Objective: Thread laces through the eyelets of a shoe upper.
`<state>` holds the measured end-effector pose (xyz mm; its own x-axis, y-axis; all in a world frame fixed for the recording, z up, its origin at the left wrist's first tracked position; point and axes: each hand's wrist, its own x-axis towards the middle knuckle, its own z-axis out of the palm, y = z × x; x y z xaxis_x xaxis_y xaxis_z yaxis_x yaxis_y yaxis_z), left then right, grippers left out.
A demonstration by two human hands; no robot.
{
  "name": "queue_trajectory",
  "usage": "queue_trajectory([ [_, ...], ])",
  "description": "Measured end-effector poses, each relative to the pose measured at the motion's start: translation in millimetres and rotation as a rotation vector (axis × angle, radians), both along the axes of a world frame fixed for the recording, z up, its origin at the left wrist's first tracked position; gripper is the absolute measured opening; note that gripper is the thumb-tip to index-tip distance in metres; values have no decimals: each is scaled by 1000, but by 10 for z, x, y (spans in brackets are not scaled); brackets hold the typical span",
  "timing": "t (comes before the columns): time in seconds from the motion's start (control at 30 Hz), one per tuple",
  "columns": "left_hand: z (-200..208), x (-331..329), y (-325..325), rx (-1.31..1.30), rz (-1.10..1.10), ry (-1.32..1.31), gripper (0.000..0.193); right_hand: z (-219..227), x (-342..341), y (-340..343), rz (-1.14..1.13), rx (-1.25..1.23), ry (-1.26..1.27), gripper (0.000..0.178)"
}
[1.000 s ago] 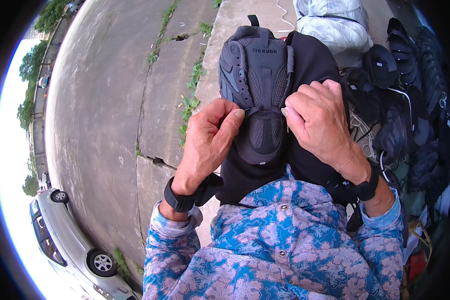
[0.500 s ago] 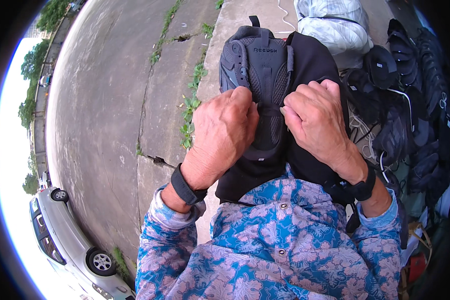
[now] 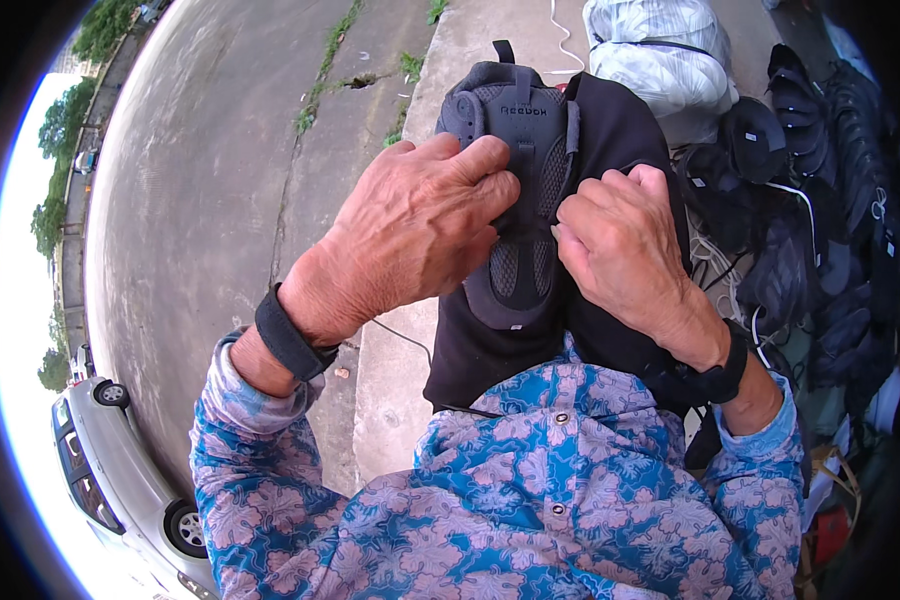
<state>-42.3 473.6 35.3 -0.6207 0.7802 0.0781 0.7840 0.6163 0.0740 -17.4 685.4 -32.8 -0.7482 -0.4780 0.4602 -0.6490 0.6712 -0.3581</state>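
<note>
A dark grey shoe upper (image 3: 520, 285) with mesh panels and a heel loop at its far end lies across my lap on black trousers. My left hand (image 3: 415, 215) is over its left side, fingers curled in, hiding part of that edge; what they grip is hidden. A thin dark cord (image 3: 402, 337) runs from below my left hand toward my lap. My right hand (image 3: 625, 250) is closed at the upper's right side, thumb pressed against the curled fingers. Whatever sits in that pinch is too small to make out.
To my right are a heap of dark shoe uppers (image 3: 760, 135) and tangled white cords (image 3: 715, 270). A white wrapped bundle (image 3: 660, 60) stands beyond my knee. On the left, a silver car (image 3: 130, 470) is parked past the concrete pavement (image 3: 200, 250).
My left hand has moved left and slightly away from my right hand, baring more of the upper's middle. The thin cord below it has come into sight. My right hand stays nearly in place.
</note>
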Motion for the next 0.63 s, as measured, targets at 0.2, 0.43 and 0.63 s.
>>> queue_trajectory([
  [0.2,154,-165,0,-160,-17,-212,37,51,11,12,10,29,-27,12],
  [0.43,25,-245,-117,95,-102,-337,25,214,70,117,13,12,-127,16],
  [0.63,38,-160,-60,92,-1,-372,17,274,-1,119,-36,-28,-162,17],
])
